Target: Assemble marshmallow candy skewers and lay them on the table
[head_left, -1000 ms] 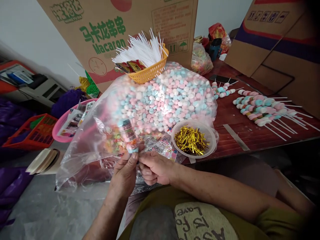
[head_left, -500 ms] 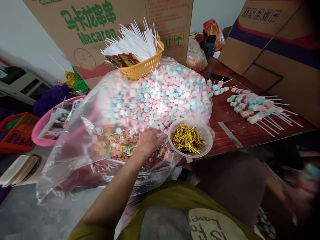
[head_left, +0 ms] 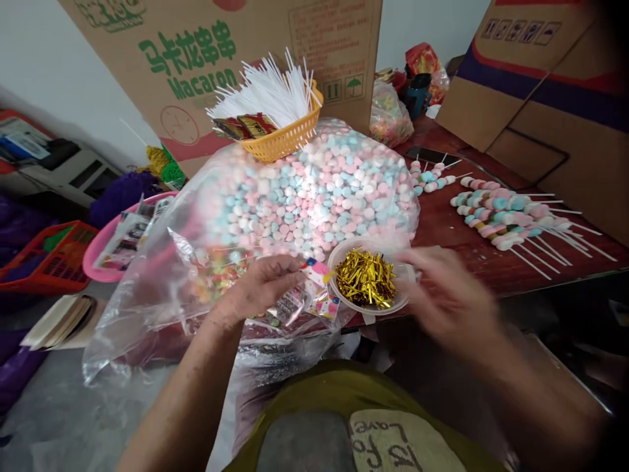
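Observation:
My left hand [head_left: 258, 288] pinches the edge of a small clear plastic bag [head_left: 317, 270] with a colourful printed end. More such printed bags [head_left: 325, 305] lie just under it. My right hand [head_left: 449, 295], smeared by motion, is at the right side of a translucent bowl [head_left: 354, 244]; its fingers do not show clearly. Gold twist ties [head_left: 366, 275] fill the bowl. Behind both hands lies a big clear sack of pink, blue and white marshmallows [head_left: 304, 196]. Colourful ring-shaped candies [head_left: 216, 272] lie beside my left hand, partly under clear plastic.
A yellow basket [head_left: 285, 137] of white sticks rests on the sack, before a large cardboard box [head_left: 339, 39]. Marshmallow skewers [head_left: 511, 213] lie on the red table [head_left: 442, 262] at right. A pink basin [head_left: 93, 255] and an orange basket [head_left: 73, 259] stand at left.
My left hand has lifted a printed bag from the pile and moved left. My right hand has come up from the lower right, where blurred marshmallows showed beside it, to the bowl.

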`<state>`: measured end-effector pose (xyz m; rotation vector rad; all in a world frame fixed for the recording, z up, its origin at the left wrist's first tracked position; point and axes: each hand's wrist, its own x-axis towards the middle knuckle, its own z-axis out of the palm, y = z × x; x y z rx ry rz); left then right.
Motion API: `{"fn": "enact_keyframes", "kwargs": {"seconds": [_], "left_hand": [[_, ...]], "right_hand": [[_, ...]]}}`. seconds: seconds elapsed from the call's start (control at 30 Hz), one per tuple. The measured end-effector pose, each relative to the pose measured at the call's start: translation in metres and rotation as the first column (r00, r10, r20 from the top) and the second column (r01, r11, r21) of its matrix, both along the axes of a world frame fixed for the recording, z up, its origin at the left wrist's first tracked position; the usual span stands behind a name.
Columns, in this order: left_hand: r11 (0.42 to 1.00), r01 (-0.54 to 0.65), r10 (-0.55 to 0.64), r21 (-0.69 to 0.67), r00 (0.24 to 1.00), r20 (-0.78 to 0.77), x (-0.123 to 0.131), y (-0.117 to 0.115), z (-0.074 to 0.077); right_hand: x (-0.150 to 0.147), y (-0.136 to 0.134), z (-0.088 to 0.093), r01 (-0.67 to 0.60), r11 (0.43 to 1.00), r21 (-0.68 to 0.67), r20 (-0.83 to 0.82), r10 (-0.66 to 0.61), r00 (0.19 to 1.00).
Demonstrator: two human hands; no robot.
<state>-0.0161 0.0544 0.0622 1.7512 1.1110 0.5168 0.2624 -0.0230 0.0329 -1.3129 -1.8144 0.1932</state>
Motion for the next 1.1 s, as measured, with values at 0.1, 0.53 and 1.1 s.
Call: {"fn": "enact_keyframes", "kwargs": {"seconds": [0.1, 0.53, 1.1], "left_hand": [[0.998, 0.052, -0.05, 0.024, 0.997, -0.053, 0.003, -0.024, 0.008], [0.974, 0.051, -0.092, 0.219, 0.979, 0.184, 0.061, -0.023, -0.032], [0.896, -0.083, 0.08, 0.436, 0.996, 0.026, 0.063, -0.009, -0.049]], "right_hand": [[-0.072, 0.039, 0.007, -0.431, 0.853, -0.294, -0.204, 0.384, 0.901], [-0.038, 0.021, -0.014, -0.483, 0.761, -0.432, -0.644, 0.115, 0.757], [0.108, 0.103, -0.01, 0.55, 0.803, -0.23, 0.428, -0.425, 0.798]]}}
